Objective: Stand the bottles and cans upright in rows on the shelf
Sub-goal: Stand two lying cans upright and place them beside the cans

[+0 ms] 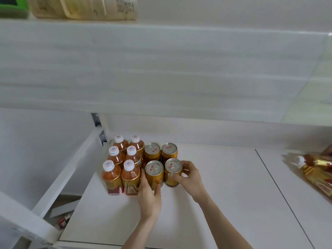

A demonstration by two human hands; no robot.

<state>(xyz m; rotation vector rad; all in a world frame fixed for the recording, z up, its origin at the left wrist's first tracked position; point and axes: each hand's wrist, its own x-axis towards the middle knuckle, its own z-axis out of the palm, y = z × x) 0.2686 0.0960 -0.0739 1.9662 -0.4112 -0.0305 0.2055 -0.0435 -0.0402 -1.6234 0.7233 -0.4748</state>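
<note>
I am wrapping my left hand point(150, 191) and right hand point(188, 177) around two upright gold metal cans point(163, 174); fallen amber plastic bottles point(316, 168) are lying far right, nearer my right hand.

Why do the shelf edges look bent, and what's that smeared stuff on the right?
Head view: the wide-angle lens bows the upper shelf edge; the lying bottles at far right are blurred; the standing bottles and cans by both hands look sharp; lighting is soft, shadows faint.

Six upright bottles point(124, 162) at left, four upright cans point(162, 163) beside them, two hands point(150, 193), fallen bottles point(316, 169) at right, uncountable
</note>
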